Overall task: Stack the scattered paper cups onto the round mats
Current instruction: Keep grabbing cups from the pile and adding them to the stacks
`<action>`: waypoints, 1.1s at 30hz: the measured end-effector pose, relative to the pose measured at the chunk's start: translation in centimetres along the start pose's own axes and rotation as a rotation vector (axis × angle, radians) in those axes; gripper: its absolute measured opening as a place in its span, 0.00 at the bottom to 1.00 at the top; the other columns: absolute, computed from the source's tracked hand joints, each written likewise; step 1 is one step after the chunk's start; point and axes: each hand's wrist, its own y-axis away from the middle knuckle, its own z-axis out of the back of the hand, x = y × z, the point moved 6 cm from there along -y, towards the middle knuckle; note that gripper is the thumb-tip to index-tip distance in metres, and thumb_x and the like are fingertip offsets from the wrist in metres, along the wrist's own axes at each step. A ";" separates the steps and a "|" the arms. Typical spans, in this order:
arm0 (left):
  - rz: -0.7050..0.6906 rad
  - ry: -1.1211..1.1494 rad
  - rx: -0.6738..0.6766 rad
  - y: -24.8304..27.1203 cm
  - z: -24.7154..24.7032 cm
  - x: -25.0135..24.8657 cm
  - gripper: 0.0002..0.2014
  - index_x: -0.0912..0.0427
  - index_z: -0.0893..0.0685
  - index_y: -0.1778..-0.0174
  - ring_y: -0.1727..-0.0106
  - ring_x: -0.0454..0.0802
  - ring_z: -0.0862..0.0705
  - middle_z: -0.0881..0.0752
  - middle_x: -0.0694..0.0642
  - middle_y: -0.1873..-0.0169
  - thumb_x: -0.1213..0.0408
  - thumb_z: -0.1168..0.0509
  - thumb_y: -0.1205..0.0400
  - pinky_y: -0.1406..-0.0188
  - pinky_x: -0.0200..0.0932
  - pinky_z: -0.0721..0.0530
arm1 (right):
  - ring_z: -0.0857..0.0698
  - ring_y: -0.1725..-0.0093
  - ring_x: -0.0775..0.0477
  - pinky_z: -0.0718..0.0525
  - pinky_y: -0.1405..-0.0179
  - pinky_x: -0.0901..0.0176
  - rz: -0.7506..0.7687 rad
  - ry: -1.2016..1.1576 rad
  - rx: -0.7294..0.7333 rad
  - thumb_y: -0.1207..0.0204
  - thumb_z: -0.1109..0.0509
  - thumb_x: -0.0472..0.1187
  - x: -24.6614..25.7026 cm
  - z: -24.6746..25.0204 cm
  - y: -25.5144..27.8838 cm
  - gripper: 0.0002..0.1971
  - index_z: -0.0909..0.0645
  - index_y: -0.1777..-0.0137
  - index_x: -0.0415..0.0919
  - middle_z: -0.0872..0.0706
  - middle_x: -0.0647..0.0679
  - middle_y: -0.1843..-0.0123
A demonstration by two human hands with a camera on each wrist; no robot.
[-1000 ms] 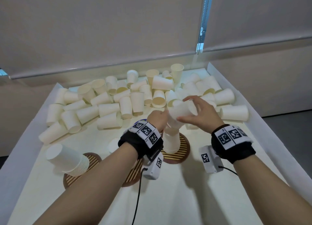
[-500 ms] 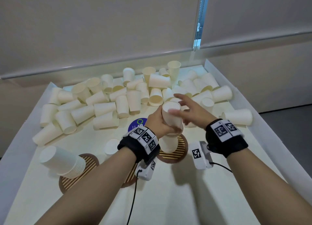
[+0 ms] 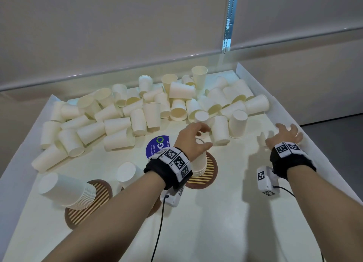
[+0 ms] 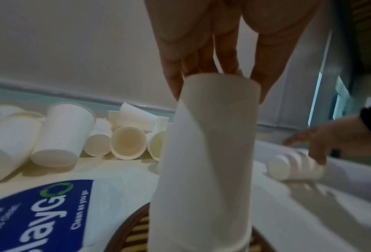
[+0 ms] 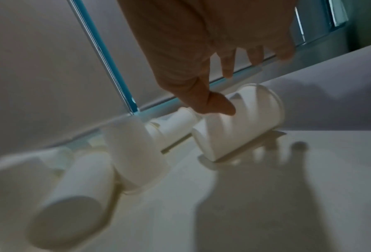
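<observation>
A stack of upturned white paper cups (image 3: pixel 200 164) stands on the right round mat (image 3: pixel 211 175). My left hand (image 3: pixel 202 137) is over it, and in the left wrist view its fingers (image 4: pixel 171 80) and thumb lie round the top cup (image 4: pixel 212 136). My right hand (image 3: pixel 286 131) is spread over a cup (image 5: pixel 240 122) lying by the tray's right wall, with the thumb (image 5: pixel 221 104) touching it. A tall leaning stack (image 3: pixel 66 191) stands on the left mat (image 3: pixel 86 208). One upturned cup (image 3: pixel 125 171) stands by the middle mat, which my left arm mostly hides.
Several loose cups (image 3: pixel 137 112) lie heaped across the far half of the white tray (image 3: pixel 196 232). Two upturned cups (image 3: pixel 227 126) stand between my hands. A round blue sticker (image 3: pixel 157 146) lies left of my left hand. The tray's raised right wall (image 3: pixel 324 144) runs close beside my right hand.
Both hands held a cup above the right mat's stack; that cup now sits on the stack under my left hand. My right hand let go and moved right to the lying cup.
</observation>
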 end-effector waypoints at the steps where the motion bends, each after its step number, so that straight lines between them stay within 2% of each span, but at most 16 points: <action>1: -0.007 -0.064 0.053 -0.1 -0.5 0.0 0.15 0.58 0.17 0.42 0.45 0.47 0.20 0.17 0.54 0.43 0.65 0.28 0.25 0.41 0.39 0.22 | 0.53 0.18 0.33 0.46 0.22 0.32 0.003 0.048 0.005 0.28 0.30 0.38 -0.3 0.0 -0.3 0.29 0.30 0.25 0.45 0.47 0.43 0.17; 3: -0.016 -0.245 0.179 0.0 -1.9 0.6 0.10 0.59 0.15 0.45 0.42 0.51 0.20 0.16 0.56 0.45 0.64 0.33 0.21 0.39 0.41 0.23 | 0.55 0.18 0.34 0.48 0.22 0.30 -0.005 0.137 0.003 0.27 0.31 0.39 -1.2 0.1 -1.0 0.28 0.30 0.25 0.46 0.47 0.42 0.17; 6: -0.063 -0.444 0.275 0.2 -3.4 1.3 0.11 0.57 0.15 0.45 0.40 0.53 0.25 0.19 0.56 0.44 0.60 0.40 0.17 0.40 0.46 0.26 | 0.49 0.20 0.32 0.44 0.23 0.31 -0.040 0.226 0.072 0.26 0.33 0.40 -2.7 0.1 -1.9 0.29 0.34 0.24 0.51 0.44 0.34 0.20; 9: -0.053 -0.437 0.255 -0.2 -3.4 1.2 0.12 0.57 0.15 0.44 0.40 0.53 0.25 0.19 0.56 0.44 0.57 0.40 0.16 0.42 0.46 0.28 | 0.36 0.26 0.28 0.34 0.28 0.35 -0.099 0.164 0.165 0.26 0.33 0.38 -3.6 -0.4 -2.1 0.31 0.35 0.24 0.54 0.39 0.31 0.24; 11: -0.049 -0.361 0.186 -0.6 -3.1 0.7 0.12 0.58 0.15 0.46 0.42 0.53 0.24 0.18 0.57 0.46 0.55 0.38 0.17 0.42 0.44 0.28 | 0.23 0.41 0.31 0.22 0.40 0.42 -0.071 0.014 0.111 0.27 0.33 0.33 -3.1 -0.4 -1.9 0.27 0.29 0.28 0.50 0.29 0.31 0.32; 13: -0.083 -0.271 0.091 -0.9 -2.8 -0.4 0.12 0.60 0.15 0.46 0.40 0.54 0.24 0.18 0.59 0.45 0.57 0.36 0.18 0.41 0.40 0.30 | 0.21 0.51 0.36 0.22 0.50 0.53 -0.019 -0.162 0.100 0.28 0.33 0.28 -2.4 -0.6 -1.5 0.18 0.20 0.39 0.42 0.20 0.35 0.44; 15: -0.117 -0.200 0.029 -1.0 -2.8 -1.7 0.12 0.62 0.16 0.44 0.38 0.54 0.24 0.19 0.59 0.43 0.58 0.35 0.19 0.42 0.36 0.33 | 0.19 0.52 0.37 0.21 0.54 0.56 -0.054 -0.433 0.222 0.27 0.33 0.28 -1.7 -1.0 -0.8 0.07 0.17 0.55 0.39 0.19 0.40 0.54; 17: -0.103 -0.127 -0.006 -1.2 -3.0 -2.8 0.15 0.61 0.18 0.41 0.36 0.52 0.24 0.20 0.58 0.41 0.57 0.34 0.19 0.42 0.35 0.31 | 0.18 0.60 0.43 0.19 0.63 0.57 -0.118 -0.749 0.453 0.25 0.35 0.30 -0.2 -1.3 0.3 0.08 0.20 0.63 0.40 0.20 0.43 0.60; 19: -0.042 -0.049 -0.031 -1.4 -3.3 -3.5 0.20 0.61 0.21 0.37 0.38 0.51 0.23 0.21 0.57 0.40 0.53 0.33 0.20 0.43 0.34 0.30 | 0.19 0.68 0.50 0.18 0.68 0.61 -0.074 -0.929 0.644 0.22 0.39 0.31 2.2 -0.9 1.5 0.12 0.20 0.65 0.43 0.19 0.49 0.67; 21: 0.035 0.024 -0.051 -1.6 -3.4 -4.0 0.23 0.60 0.23 0.36 0.42 0.51 0.21 0.22 0.57 0.41 0.49 0.32 0.22 0.45 0.36 0.27 | 0.18 0.68 0.53 0.16 0.68 0.63 0.049 -0.994 0.770 0.22 0.41 0.31 4.8 0.0 2.7 0.18 0.17 0.68 0.47 0.17 0.53 0.71; 24: 0.077 0.139 -0.168 -2.1 -2.2 -4.1 0.18 0.62 0.21 0.46 0.56 0.50 0.20 0.21 0.59 0.47 0.51 0.30 0.23 0.52 0.39 0.23 | 0.14 0.66 0.56 0.15 0.69 0.68 0.180 -1.015 0.844 0.21 0.40 0.32 8.1 1.1 3.8 0.12 0.19 0.60 0.47 0.13 0.54 0.65; 26: 0.041 0.180 -0.217 -2.3 -1.1 -4.4 0.12 0.62 0.20 0.54 0.60 0.47 0.22 0.21 0.58 0.52 0.56 0.30 0.22 0.54 0.37 0.23 | 0.13 0.64 0.56 0.15 0.68 0.66 0.232 -0.963 0.814 0.20 0.38 0.37 9.7 1.4 3.8 0.07 0.19 0.55 0.49 0.13 0.54 0.61; 28: 0.018 0.189 -0.221 -2.4 -0.1 -4.5 0.08 0.60 0.19 0.57 0.58 0.45 0.24 0.24 0.55 0.52 0.59 0.31 0.21 0.55 0.32 0.28 | 0.16 0.59 0.53 0.16 0.63 0.61 0.250 -0.858 0.721 0.19 0.37 0.46 10.6 1.1 2.9 0.06 0.19 0.50 0.50 0.14 0.51 0.53; 30: 0.029 0.221 -0.283 -2.7 1.3 -4.3 0.07 0.57 0.21 0.59 0.57 0.46 0.24 0.26 0.55 0.51 0.59 0.33 0.20 0.53 0.32 0.27 | 0.16 0.55 0.50 0.18 0.54 0.57 0.194 -0.788 0.528 0.20 0.36 0.53 10.4 0.6 1.2 0.12 0.20 0.42 0.48 0.14 0.46 0.46; 32: 0.075 0.251 -0.373 -3.0 2.8 -3.4 0.09 0.55 0.25 0.61 0.56 0.48 0.24 0.26 0.56 0.49 0.58 0.34 0.19 0.50 0.35 0.26 | 0.17 0.44 0.46 0.22 0.44 0.55 0.180 -0.627 0.279 0.23 0.32 0.50 9.7 0.5 -0.3 0.21 0.24 0.32 0.45 0.18 0.42 0.34; 33: 0.104 0.265 -0.400 -3.2 3.4 -2.8 0.09 0.55 0.26 0.61 0.56 0.49 0.24 0.27 0.57 0.48 0.57 0.35 0.18 0.49 0.36 0.26 | 0.20 0.36 0.43 0.25 0.38 0.54 0.193 -0.522 0.223 0.25 0.29 0.47 9.5 0.1 -0.7 0.26 0.28 0.27 0.44 0.22 0.42 0.29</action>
